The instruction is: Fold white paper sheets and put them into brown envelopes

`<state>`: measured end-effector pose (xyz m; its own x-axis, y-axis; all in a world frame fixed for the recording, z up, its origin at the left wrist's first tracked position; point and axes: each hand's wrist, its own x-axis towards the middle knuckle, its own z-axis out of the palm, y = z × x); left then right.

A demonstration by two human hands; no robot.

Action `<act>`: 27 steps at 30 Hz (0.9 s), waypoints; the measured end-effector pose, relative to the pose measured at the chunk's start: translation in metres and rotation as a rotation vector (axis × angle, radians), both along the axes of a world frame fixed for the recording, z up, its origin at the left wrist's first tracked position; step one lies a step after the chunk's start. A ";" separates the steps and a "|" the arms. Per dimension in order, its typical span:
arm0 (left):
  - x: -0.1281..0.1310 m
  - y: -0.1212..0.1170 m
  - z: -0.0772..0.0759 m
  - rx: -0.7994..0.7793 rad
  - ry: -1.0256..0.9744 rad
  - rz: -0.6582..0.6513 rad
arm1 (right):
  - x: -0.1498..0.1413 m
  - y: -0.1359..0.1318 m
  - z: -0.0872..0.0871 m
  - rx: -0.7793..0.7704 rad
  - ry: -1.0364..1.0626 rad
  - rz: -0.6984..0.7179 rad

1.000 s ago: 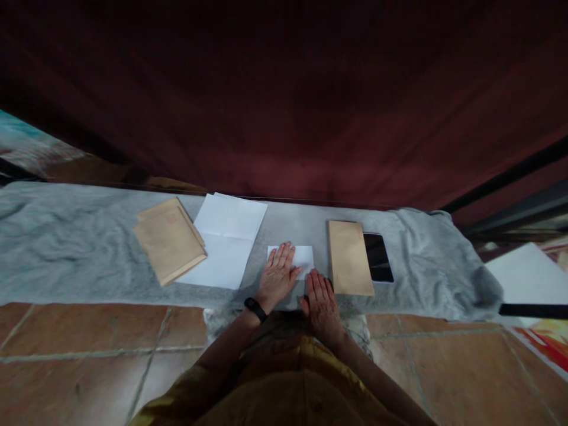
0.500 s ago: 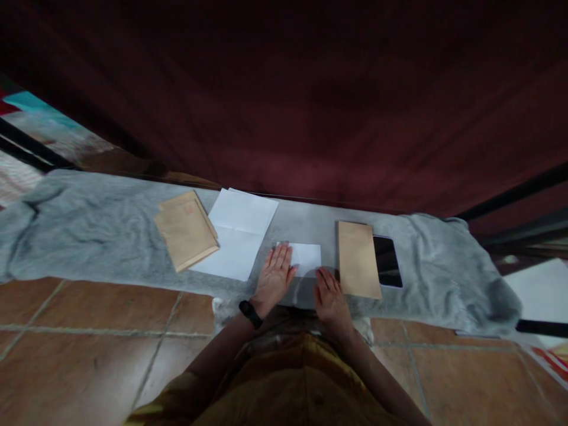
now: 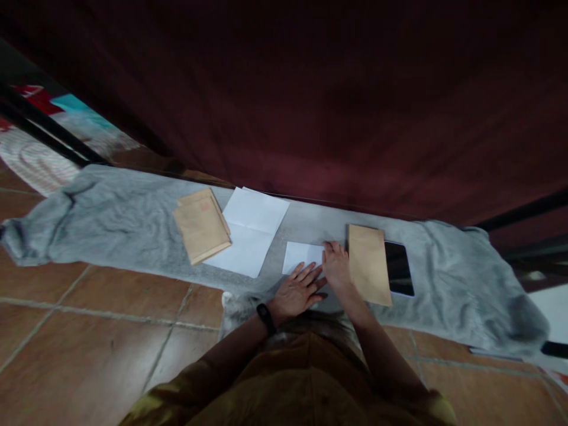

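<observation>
A small folded white paper (image 3: 300,256) lies on the grey cloth (image 3: 110,219) in front of me. My left hand (image 3: 298,292), with a black band at the wrist, rests flat with fingers spread just below the paper's near edge. My right hand (image 3: 337,267) lies on the paper's right end, fingers stretched forward and flat. A brown envelope (image 3: 369,264) lies directly right of that hand, and a dark phone (image 3: 398,268) sits beside it.
To the left lie a stack of brown envelopes (image 3: 201,225) and unfolded white sheets (image 3: 249,230) on the cloth. A dark red curtain (image 3: 310,100) hangs behind. Terracotta floor tiles (image 3: 89,331) run along the near side.
My right hand moved up onto the paper's right end. My left hand slid off the paper, back toward me. The view shifted, so everything sits further right.
</observation>
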<state>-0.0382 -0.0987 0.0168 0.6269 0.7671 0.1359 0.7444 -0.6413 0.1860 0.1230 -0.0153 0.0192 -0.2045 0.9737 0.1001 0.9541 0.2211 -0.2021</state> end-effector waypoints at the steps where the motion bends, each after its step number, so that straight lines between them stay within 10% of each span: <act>1: 0.000 0.000 0.001 -0.001 0.001 -0.002 | 0.001 0.001 0.000 -0.002 -0.018 -0.001; 12: 0.000 -0.002 -0.005 0.016 -0.005 -0.011 | -0.002 -0.046 -0.019 0.123 0.220 0.205; 22: -0.031 -0.012 -0.004 0.045 -0.035 0.193 | 0.010 -0.101 -0.034 0.183 0.054 0.161; 27: -0.007 0.001 0.000 0.003 -0.051 0.263 | 0.011 -0.109 -0.032 0.201 0.031 0.161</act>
<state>-0.0450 -0.0982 0.0163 0.3987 0.9023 0.1642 0.8752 -0.4278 0.2257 0.1343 -0.1245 -0.0132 -0.3494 0.8886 0.2972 0.8974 0.4086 -0.1667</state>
